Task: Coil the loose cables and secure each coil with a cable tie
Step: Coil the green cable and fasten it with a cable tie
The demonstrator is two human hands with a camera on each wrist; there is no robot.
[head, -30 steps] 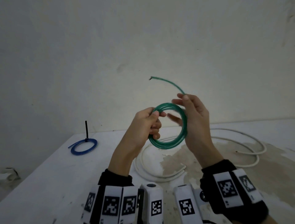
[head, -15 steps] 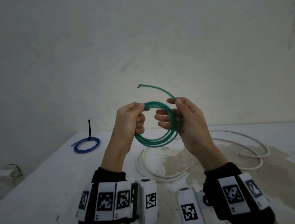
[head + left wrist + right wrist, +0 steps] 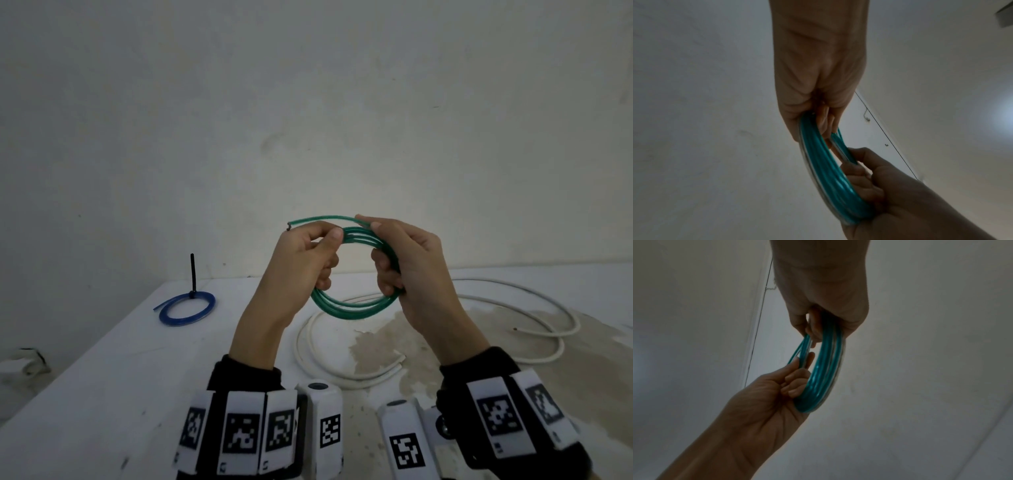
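A green cable point(image 3: 352, 308) wound into a coil of several loops hangs in the air between both hands, above the white table point(image 3: 102, 394). My left hand point(image 3: 305, 253) grips the coil's left side, thumb on top. My right hand point(image 3: 400, 253) grips the right side with curled fingers and pinches the loose end, which arcs left over the coil to a bare tip point(image 3: 289, 225). The wrist views show the same coil point(image 3: 830, 175) point(image 3: 822, 373) held at both sides. A blue coil point(image 3: 186, 308) with an upright black cable tie point(image 3: 193, 272) lies at the far left.
A long loose white cable point(image 3: 496, 308) sprawls over the table's middle and right, across a brownish stain point(image 3: 394, 346). A plain wall stands close behind the table. The table's left edge drops off near a dim object point(image 3: 24, 359) on the floor.
The loose green end has swung down and left, from sticking up to lying along the coil's top. Both hands have shifted their grip, and the coil has gained a loop.
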